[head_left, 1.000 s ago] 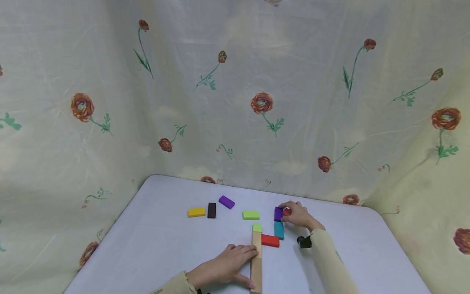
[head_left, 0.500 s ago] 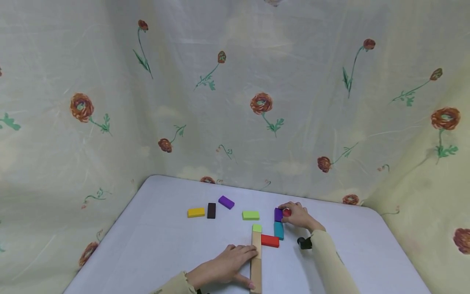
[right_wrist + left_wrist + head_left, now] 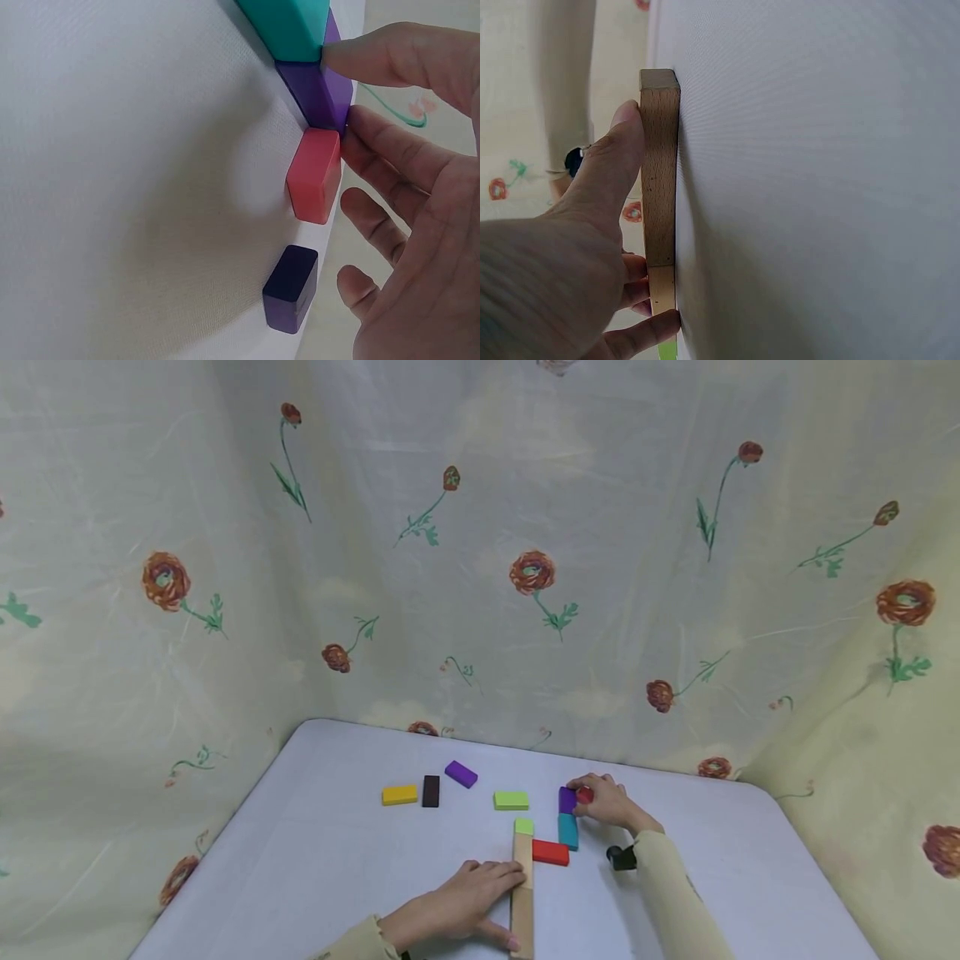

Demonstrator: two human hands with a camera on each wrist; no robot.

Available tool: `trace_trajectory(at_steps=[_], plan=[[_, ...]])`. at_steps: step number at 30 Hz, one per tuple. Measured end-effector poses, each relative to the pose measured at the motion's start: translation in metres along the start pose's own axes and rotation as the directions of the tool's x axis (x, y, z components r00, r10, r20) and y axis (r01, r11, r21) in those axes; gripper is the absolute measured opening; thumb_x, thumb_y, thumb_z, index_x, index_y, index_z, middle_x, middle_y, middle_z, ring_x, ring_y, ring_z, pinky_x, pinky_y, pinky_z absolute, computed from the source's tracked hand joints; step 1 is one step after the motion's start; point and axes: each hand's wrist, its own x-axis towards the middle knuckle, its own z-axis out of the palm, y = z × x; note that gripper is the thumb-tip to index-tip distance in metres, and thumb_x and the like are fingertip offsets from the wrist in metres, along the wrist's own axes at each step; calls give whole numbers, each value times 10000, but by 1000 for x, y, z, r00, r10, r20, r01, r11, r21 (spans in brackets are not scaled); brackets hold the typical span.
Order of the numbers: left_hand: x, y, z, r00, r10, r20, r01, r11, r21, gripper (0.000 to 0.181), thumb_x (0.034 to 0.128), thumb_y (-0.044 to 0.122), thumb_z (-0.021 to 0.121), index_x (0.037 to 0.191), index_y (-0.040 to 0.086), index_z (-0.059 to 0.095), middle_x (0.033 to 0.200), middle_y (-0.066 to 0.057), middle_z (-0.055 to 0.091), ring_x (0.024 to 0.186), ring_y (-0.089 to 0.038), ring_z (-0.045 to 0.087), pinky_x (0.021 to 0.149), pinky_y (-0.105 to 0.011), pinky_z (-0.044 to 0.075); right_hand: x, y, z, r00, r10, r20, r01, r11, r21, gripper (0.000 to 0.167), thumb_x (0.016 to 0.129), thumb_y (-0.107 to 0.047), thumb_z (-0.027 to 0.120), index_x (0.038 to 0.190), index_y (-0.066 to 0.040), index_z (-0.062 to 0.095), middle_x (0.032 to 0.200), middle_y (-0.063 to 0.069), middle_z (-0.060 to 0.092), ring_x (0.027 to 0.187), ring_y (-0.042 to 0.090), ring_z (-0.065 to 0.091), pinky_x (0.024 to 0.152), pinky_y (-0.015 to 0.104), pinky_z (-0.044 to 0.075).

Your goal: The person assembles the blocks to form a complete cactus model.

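My left hand (image 3: 465, 900) rests with spread fingers on two end-to-end wooden blocks (image 3: 522, 906), its thumb near their closer end; the left wrist view shows the thumb against the wood (image 3: 660, 172). A light green block (image 3: 523, 827) caps the far end, and a red block (image 3: 551, 852) extends from the right side. My right hand (image 3: 611, 802) pinches a purple block (image 3: 567, 800) between thumb and finger, in line with a teal block (image 3: 568, 832) that it touches. In the right wrist view another red block (image 3: 313, 176) sits beside the purple one.
Farther back and left lie yellow (image 3: 400, 795), black (image 3: 431, 792), purple (image 3: 461, 774) and light green (image 3: 511, 801) blocks. The right wrist view also shows a dark purple block (image 3: 291, 289). A flowered cloth (image 3: 480, 610) hangs behind the white table (image 3: 337, 827).
The purple block in my right hand has shifted slightly toward me, against the teal block. My left hand has stayed on the wooden blocks.
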Motion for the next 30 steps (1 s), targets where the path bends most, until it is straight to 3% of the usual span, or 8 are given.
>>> trace_trajectory(at_steps=[12,18,24,27,30], plan=[[0,0,1,1000,3,-2,-3,1000,-12,906,741,717,613,1473,237,378,1529,66,371,1361,-133,397,1052,-460,388,-1,1,0,1000,20,-13,-19,999,36,509,809,-245,738,1280,-117,594,1285,130,557,1163,325,414,960,580,361],[0,0,0,1000,2,2,-2,1000,-8,908,738,726,606,1472,242,378,1529,71,369,1357,-125,399,1048,-453,391,-8,-1,-2,996,68,-56,-58,984,167,452,859,-232,696,1286,-141,577,1276,133,516,1146,322,419,886,504,432],[1,-1,1,1000,6,-1,-6,1000,-4,916,737,733,597,1475,240,372,1534,68,363,1363,-129,394,1053,-455,387,-16,-6,-6,983,8,-185,51,949,311,365,906,-167,639,1245,-53,567,1240,150,562,1117,310,445,841,377,416],[1,-1,2,1000,5,-1,-5,1000,-1,917,734,735,598,1474,242,374,1535,67,362,1363,-132,395,1050,-454,388,-21,-7,-5,972,23,-233,75,912,404,353,913,-187,651,1219,-30,571,1200,165,583,1051,271,449,807,301,400],[1,-1,2,1000,4,-4,-4,1000,2,918,732,737,600,1473,244,374,1535,67,361,1363,-133,395,1048,-452,390,-27,-7,-3,972,74,-224,51,861,505,382,927,-210,640,1243,-17,545,1198,169,565,1009,232,433,797,276,385]])
